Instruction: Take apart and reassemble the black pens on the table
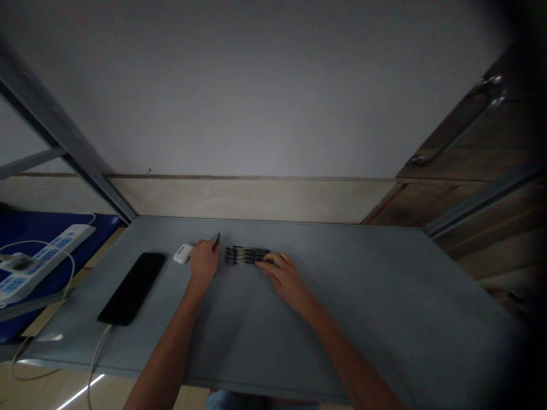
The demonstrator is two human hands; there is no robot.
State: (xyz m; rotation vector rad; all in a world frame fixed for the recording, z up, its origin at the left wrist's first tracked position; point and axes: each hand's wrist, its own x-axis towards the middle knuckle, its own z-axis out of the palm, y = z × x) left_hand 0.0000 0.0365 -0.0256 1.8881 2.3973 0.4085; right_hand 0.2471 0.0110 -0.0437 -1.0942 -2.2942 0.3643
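Note:
Several dark, slim pens (pixel 244 255) lie side by side in a short row on the grey table. My right hand (pixel 285 276) is at the row's right end, thumb and fingers closed on the end of a pen there. To the left of the row, my left hand (pixel 204 259) is closed around a dark pen (pixel 217 240), whose tip points up and away from me. Just left of that hand lies a small white case (pixel 183 253), apparently an earphone case, close to the knuckles.
A black smartphone (pixel 132 289) lies on the table's left part, a white cable (pixel 99 348) running from it over the front edge. Beyond the left edge, a white power strip (pixel 45 263) rests on a blue surface. A pale wall (pixel 256 114) bounds the back; metal posts stand at both sides.

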